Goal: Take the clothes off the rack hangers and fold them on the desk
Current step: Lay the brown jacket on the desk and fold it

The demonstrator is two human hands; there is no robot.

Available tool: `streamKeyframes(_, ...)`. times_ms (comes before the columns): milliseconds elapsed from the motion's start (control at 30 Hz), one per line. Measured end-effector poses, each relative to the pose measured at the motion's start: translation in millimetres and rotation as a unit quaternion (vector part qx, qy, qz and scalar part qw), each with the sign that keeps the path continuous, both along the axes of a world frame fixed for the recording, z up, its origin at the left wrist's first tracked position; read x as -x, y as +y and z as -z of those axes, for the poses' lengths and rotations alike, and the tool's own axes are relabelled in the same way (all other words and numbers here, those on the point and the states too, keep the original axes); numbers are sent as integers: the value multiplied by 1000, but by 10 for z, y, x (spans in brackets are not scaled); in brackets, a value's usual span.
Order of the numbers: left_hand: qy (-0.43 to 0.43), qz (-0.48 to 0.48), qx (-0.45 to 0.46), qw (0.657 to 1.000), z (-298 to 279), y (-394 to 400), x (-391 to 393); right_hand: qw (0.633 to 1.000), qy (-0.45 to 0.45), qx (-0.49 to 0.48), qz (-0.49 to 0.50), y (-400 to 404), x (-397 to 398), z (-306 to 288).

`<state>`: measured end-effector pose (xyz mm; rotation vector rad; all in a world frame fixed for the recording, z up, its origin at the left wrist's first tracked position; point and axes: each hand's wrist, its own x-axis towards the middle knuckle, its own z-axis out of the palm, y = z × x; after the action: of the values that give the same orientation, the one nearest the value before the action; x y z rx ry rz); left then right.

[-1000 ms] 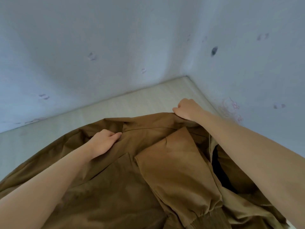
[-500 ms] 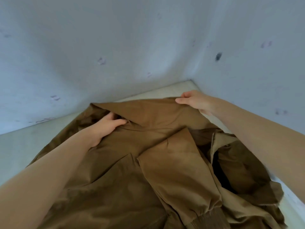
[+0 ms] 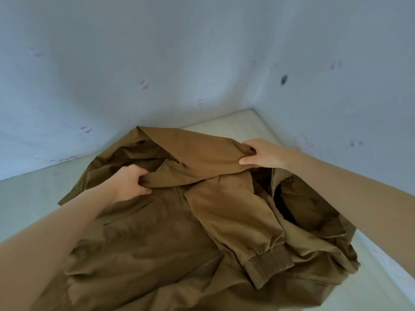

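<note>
A brown zip-up jacket (image 3: 157, 239) lies spread over the pale desk (image 3: 29, 198) in the wall corner. One sleeve with a ribbed cuff (image 3: 269, 263) is folded across its middle. My left hand (image 3: 130, 182) grips a bunch of the jacket's upper fabric at centre left. My right hand (image 3: 262, 153) pinches the far edge of the same raised flap at the right. Between the two hands the fabric is lifted off the desk and folded toward me. No rack or hangers are in view.
Two pale blue walls (image 3: 157, 63) meet in a corner right behind the jacket. A strip of bare desk shows at the left and along the right wall (image 3: 386, 265).
Both hands have lifted the jacket's far part off the desk and drawn it toward me. The left hand went from resting on the collar to gripping a bunch of fabric.
</note>
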<state>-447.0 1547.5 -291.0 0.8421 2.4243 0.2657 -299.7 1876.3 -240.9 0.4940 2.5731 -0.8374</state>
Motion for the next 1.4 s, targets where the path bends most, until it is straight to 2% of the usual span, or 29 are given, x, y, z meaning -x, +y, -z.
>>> streamKeyframes(167,144,24,-58,988,-196,-136,-241,992,104,5,66,-67,-78,-277)
streamKeyframes(267,189,62,-89,976,-340,-209,-483,989,116,26,85,-107,-334,-445)
streamKeyframes(367,181,107,-87,974,-444,-281,-788,991,90,36,89,-172,-674,-516)
streamKeyframes(500,174,184,-16,967,-460,-370,-1220,997,44,-21,54,-203,-1145,-390)
streamKeyframes(600,124,214,24,969,-332,-403,-1624,995,-26,-98,-2,-186,-1476,-136)
streamKeyframes(700,60,236,68,967,-82,-452,-1914,988,-61,-138,-14,-137,-1676,152)
streamKeyframes(867,64,188,120,973,192,-603,-2142,988,-78,-135,-4,-194,-1801,491)
streamKeyframes(933,78,170,119,975,216,-696,-2207,991,-94,-100,-3,-278,-1793,459)
streamKeyframes(1033,108,163,109,975,192,-822,-2230,992,-107,-36,64,-379,-1761,300)
streamKeyframes(1133,128,128,75,981,142,-959,-2247,997,-30,-35,68,-398,-1782,180)
streamKeyframes(1200,129,104,40,985,133,-1066,-2242,997,-11,-22,76,-356,-1869,123)
streamKeyframes(1300,67,76,49,994,187,-1237,-2238,993,-73,-97,6,-360,-2071,188)
streamKeyframes(1400,-28,62,134,989,236,-1264,-2229,972,-106,-188,-97,-452,-2164,410)
